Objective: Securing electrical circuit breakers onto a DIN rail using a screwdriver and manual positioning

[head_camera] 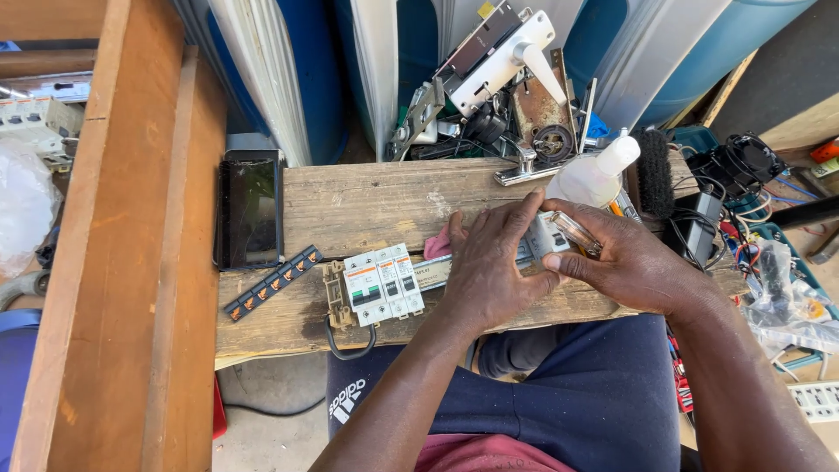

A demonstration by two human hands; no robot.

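From the head camera, the left hand (489, 271) lies flat-fingered over a white circuit breaker unit (544, 236) on the worn wooden plank (367, 205) across the person's lap, fingers curled lightly down onto it, pressing rather than gripping. The right hand (625, 262) comes in from the other side, thumb and fingers pinched around a clear-handled screwdriver (575, 232) held against the same unit. Just left of the hands, a row of white circuit breakers with green and orange labels (383, 284) sits on a metal mounting rail (336, 297). Further left lie a black terminal strip with copper screws (273, 282) and a dark smartphone (251, 210). Behind the hands stand a white plastic squeeze bottle (599, 175) and a black bristle brush (655, 173), near a white door-handle lock set (502, 52).
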